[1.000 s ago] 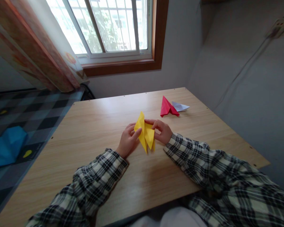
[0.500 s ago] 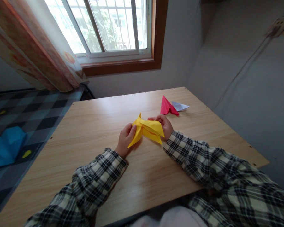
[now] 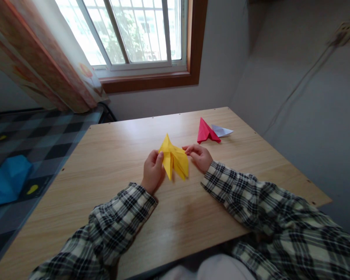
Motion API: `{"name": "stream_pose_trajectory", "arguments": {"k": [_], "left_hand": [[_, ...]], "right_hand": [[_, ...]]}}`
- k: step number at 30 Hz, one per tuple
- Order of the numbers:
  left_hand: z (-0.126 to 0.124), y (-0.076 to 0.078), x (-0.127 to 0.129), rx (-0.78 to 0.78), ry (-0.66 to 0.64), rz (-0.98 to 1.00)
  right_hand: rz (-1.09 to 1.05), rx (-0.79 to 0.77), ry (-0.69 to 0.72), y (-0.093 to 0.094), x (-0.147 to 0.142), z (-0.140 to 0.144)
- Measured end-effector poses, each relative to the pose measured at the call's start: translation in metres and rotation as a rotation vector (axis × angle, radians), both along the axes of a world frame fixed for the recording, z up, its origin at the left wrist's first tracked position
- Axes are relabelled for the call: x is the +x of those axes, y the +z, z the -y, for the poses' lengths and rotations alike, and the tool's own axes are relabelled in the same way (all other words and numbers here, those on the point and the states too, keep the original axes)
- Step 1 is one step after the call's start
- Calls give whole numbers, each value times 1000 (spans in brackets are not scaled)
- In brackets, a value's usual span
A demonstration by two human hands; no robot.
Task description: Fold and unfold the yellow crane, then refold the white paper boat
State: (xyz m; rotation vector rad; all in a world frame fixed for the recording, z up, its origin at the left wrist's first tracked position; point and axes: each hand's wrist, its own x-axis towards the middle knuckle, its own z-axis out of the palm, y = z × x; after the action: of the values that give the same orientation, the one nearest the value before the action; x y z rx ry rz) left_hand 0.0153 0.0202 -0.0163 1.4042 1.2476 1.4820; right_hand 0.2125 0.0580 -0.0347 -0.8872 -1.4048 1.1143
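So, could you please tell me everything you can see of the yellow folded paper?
The yellow folded paper is bright, matte and creased into pointed flaps: one tip points up and away, two point down toward the person. It is held just above the wooden table, near its middle. The left hand pinches its left edge; the right hand grips its right corner.

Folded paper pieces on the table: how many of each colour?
Yellow: 1, the yellow folded paper, held between the left hand and the right hand
Red: 1, the red folded paper
White: 1, the white folded paper
Total: 3
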Motion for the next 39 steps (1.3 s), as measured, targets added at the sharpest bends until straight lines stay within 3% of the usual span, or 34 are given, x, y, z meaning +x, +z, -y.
{"name": "stream_pose_trajectory", "arguments": {"k": [3, 7, 14, 19, 26, 29, 33, 36, 39], "left_hand": [[1, 1, 0, -6, 38, -41], [4, 4, 2, 41, -34, -101], [12, 13, 4, 258, -85, -562], [13, 13, 3, 296, -63, -655], [14, 13, 1, 385, -55, -771], [15, 13, 1, 417, -57, -788], [13, 12, 1, 415, -59, -758], [11, 10, 1, 375, -64, -683], [10, 9, 1, 336, -87, -584]], "right_hand": [[65, 64, 25, 2, 2, 2], [70, 126, 59, 3, -1, 9], [260, 296, 87, 1, -6, 19], [268, 315, 35, 2, -3, 16], [397, 552, 24, 5, -9, 23], [336, 494, -46, 2, -9, 21], [221, 252, -121, 0, -6, 13], [176, 81, -87, 2, -5, 10], [116, 5, -10, 4, -5, 10]]}}
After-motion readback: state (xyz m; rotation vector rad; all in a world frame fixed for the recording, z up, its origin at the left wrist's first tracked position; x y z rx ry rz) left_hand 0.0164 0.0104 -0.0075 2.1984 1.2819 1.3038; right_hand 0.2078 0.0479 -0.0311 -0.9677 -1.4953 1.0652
